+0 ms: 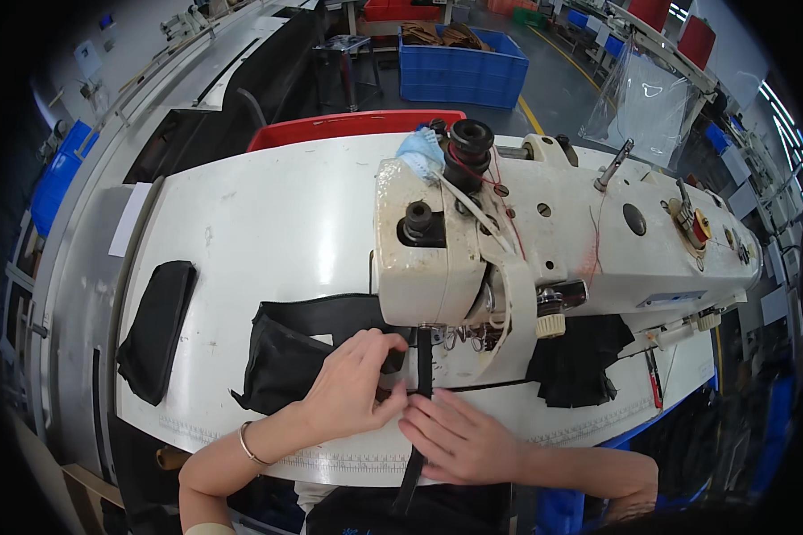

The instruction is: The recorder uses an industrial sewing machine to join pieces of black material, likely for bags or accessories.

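Observation:
A narrow black strip (425, 366) runs from under the sewing head of a white sewing machine (437, 267) toward me, its loose end hanging over the table's front edge. My right hand (464, 439) is closed over this strip, fingers close together, just in front of the machine. To the left of the strip, my left hand (352, 383) lies over a black fabric pouch (285, 357) with a small white label. Its thumb and bent forefinger are apart, the thumb reaching the strip's edge. Its other fingers are partly hidden.
Another folded black piece (158, 330) lies at the left of the white table (241, 223). Black fabric (580, 361) and a red-and-black tool (654, 379) lie at the right. Behind the table are a red bin (348, 127) and a blue crate (462, 76).

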Demonstrator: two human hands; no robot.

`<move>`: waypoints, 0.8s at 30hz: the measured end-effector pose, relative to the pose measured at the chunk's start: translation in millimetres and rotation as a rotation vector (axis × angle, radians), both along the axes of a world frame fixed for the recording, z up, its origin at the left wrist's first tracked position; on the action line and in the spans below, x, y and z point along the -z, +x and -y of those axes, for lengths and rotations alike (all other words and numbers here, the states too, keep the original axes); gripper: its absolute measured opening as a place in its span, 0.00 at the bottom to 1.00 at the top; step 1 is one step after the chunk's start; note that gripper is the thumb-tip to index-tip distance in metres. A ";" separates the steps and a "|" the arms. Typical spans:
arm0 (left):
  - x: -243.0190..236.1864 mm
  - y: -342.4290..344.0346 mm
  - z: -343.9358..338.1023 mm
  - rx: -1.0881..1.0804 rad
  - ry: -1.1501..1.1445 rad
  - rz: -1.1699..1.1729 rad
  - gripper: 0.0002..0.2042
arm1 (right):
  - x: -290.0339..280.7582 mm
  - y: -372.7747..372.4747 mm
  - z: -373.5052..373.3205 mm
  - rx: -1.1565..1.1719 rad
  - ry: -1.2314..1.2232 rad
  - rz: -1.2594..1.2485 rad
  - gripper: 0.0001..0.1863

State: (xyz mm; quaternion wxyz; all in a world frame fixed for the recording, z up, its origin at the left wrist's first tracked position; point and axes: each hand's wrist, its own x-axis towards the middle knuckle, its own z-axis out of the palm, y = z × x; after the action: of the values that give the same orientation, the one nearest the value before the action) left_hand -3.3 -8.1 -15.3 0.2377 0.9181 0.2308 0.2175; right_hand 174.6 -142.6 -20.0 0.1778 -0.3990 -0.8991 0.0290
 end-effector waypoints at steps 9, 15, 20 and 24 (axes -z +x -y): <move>-10.3 13.1 -13.6 -0.027 0.321 -0.140 0.12 | 38.3 25.0 -48.3 0.190 0.082 0.065 0.16; 14.3 1.0 -13.5 -0.002 -0.005 -0.126 0.18 | 37.3 22.4 -55.5 0.257 -0.220 -0.662 0.18; 24.9 -2.7 -12.0 0.086 0.331 -0.054 0.18 | 27.8 22.3 -57.3 0.212 -0.064 -0.450 0.16; 42.6 -14.8 -11.3 0.016 0.070 -0.083 0.17 | 27.0 21.4 -59.5 0.181 0.070 -0.313 0.14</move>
State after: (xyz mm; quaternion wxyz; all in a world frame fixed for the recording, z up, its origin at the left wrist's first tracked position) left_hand -18.1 3.2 -57.9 0.1975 0.9359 0.2255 0.1851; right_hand 196.0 -83.1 -46.9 0.3310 -0.4626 -0.8213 0.0430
